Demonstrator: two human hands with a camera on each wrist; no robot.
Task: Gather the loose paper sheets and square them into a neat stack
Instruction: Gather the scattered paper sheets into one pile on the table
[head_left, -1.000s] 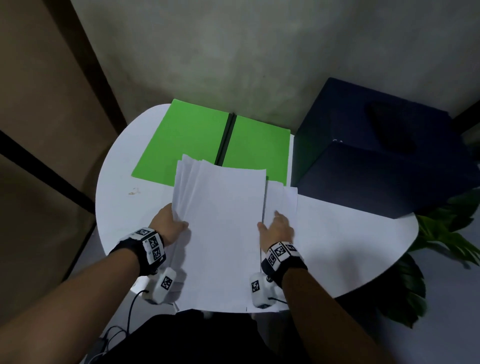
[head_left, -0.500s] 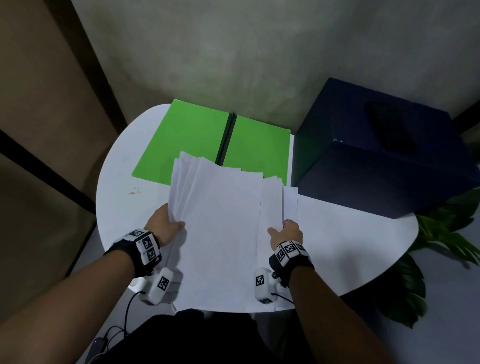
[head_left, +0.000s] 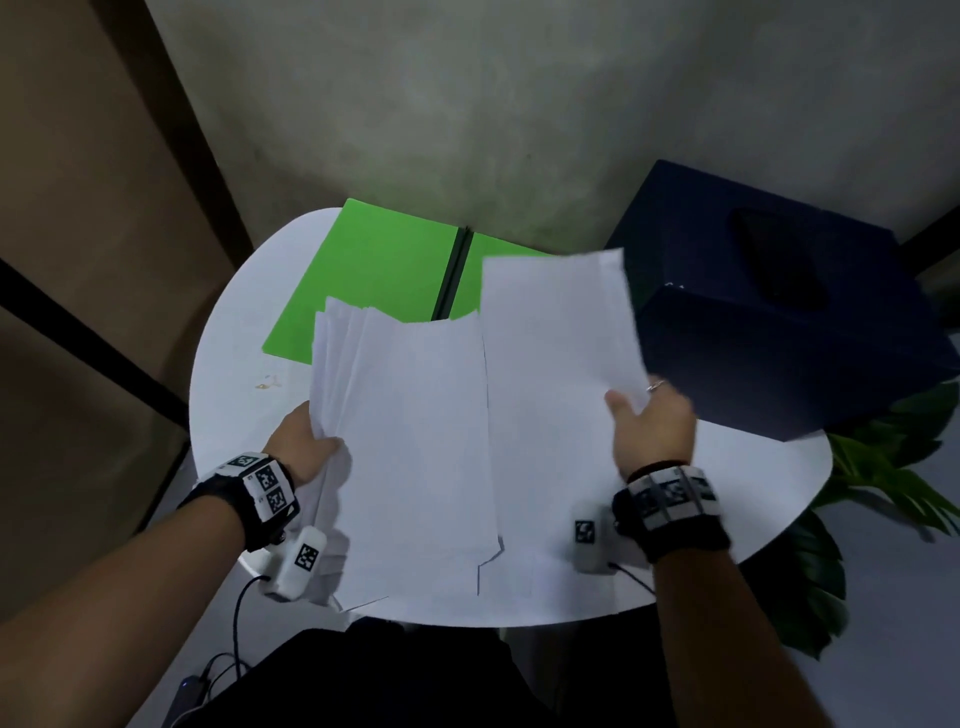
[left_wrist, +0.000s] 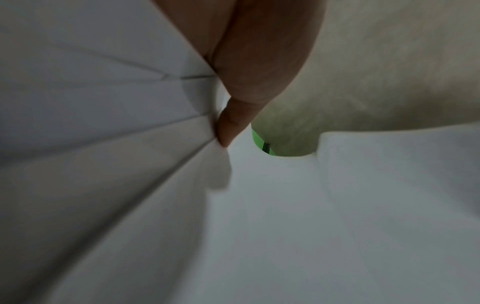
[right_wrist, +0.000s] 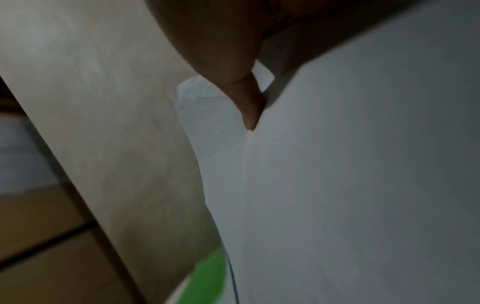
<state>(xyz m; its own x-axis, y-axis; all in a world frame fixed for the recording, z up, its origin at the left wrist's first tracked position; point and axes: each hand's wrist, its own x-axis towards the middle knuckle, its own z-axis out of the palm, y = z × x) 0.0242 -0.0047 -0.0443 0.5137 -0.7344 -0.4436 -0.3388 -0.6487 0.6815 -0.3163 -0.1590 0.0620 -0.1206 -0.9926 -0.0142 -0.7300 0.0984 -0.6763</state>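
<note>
Two hands are holding white paper over a round tabletop (head_left: 779, 499).

In the head view's centre, the left hand (head_left: 304, 444) is pinching a fanned stack (head_left: 410, 447) while the right hand (head_left: 652, 428) is gripping a separate sheet (head_left: 558, 332) raised toward the dark box (head_left: 789, 332), covering part of the green folder (head_left: 379, 286). Only the wrist views are showing each thumb (left_wrist: 228, 127) (right_wrist: 249, 107) pressing flat on paper.

A fanned bunch of white paper sheets (head_left: 410, 415) lies at the near middle of the table, its far edges staggered and its near edges jagged. To its right, a separate white sheet (head_left: 561, 332) is raised and tilted, its far edge blurred.
</note>
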